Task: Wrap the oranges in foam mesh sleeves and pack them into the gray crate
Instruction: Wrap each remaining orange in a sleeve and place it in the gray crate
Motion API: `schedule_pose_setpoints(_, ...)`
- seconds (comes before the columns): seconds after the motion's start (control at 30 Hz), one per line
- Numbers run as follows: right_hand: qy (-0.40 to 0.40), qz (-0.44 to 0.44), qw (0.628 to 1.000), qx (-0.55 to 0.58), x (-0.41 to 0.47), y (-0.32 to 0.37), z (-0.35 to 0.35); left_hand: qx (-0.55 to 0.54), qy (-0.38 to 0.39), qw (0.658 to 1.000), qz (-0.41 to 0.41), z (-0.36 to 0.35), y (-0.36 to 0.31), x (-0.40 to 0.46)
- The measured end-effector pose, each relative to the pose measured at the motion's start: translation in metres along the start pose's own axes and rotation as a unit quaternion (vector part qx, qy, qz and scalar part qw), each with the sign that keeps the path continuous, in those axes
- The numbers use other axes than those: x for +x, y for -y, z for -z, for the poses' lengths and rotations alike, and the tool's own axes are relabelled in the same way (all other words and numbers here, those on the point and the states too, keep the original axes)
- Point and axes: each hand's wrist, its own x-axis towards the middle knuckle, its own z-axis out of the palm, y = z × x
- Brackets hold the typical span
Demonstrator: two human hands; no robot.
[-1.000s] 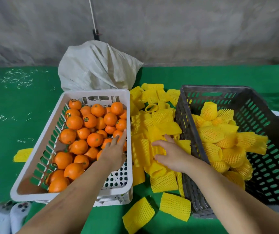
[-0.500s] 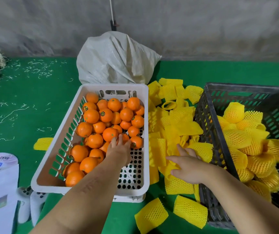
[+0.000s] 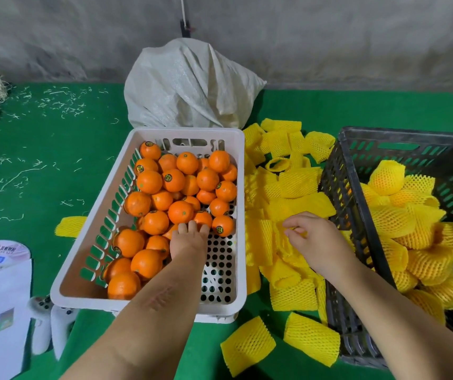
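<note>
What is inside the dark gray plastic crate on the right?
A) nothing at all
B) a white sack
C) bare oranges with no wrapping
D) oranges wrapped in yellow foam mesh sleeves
D: the dark gray plastic crate holds a heap of oranges wrapped in yellow foam mesh sleeves, while the bare oranges sit in the white plastic basket on the left.

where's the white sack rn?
Head view, top centre: the white sack stands against the wall, directly behind the white crate of oranges.
</note>
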Motion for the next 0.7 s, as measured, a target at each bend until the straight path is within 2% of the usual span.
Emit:
schedule_pose_setpoints(0.07,-0.03,-0.004,0.999,0.039,0.0,-0.001,0.001,0.006,-0.011,1.0,0.007,-0.001,0.0,0.001)
schedule_pose_setpoints(0.2,-0.03,-0.034,0.994,0.095,0.001,-0.005,0.0,0.001,0.019,1.0,0.017,-0.003,0.003,0.004)
schedule_pose_setpoints(0.33,-0.006,-0.064,0.989,0.136,0.005,-0.006,-0.001,-0.081,0.044,0.995,0.032,0.0,0.005,0.0)
schedule_pose_setpoints(0.47,-0.003,-0.053,0.992,0.113,0.007,-0.011,-0.001,-0.214,0.014,0.976,0.039,0.02,0.005,-0.015)
schedule_pose_setpoints(0.53,-0.014,-0.082,0.986,0.144,0.008,-0.011,-0.001,-0.343,-0.04,0.938,0.013,0.033,0.009,-0.024)
schedule_pose_setpoints(0.63,-0.029,-0.139,0.966,0.215,0.008,-0.006,0.002,-0.545,-0.163,0.821,-0.048,0.048,0.014,-0.049)
schedule_pose_setpoints(0.7,-0.032,-0.14,0.96,0.239,0.008,-0.003,0.003,-0.63,-0.203,0.744,-0.088,0.056,0.011,-0.075)
